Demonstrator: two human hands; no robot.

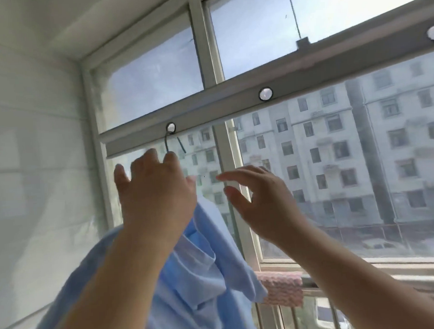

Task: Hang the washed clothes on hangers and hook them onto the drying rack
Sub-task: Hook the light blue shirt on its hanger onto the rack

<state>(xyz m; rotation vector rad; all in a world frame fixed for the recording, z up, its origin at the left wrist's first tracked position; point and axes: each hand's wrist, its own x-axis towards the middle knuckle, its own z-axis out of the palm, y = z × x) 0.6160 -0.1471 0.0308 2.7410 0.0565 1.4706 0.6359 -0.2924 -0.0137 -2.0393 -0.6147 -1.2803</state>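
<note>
Hanger hook [171, 144] is seen threaded through the leftmost round hole [170, 127] of the drying rack bar [233, 105]; shank runs roughly vertical, down into the left hand, and the free tip points down-right. Rest of the hanger is hidden behind the hand and cloth.

Left of it, a white tiled wall [34, 148] is seen.

Left hand [154, 190] is raised just below the bar, back of hand toward the camera. Fingers [145, 160] are loosely spread and slightly bent, fingertips at the base of the hook. Whether the shank is actually pinched cannot be told, as the contact is hidden.

Blue shirt [204, 270] is draped below and behind the left hand and forearm, long axis hanging downward, folds bunched at the middle.

Bar long axis rises from lower left to upper right across the window frame [204, 39]. Two more holes are seen further right along it, nothing in them.

Right hand [260, 199] is held right of the shirt, apart from hook and cloth. Fingers are spread and gently curved, pointing left, nothing held.

Pink towel [282, 289] is laid over the sill rail, lower centre. Apartment block [360, 144] is visible through the glass.
</note>
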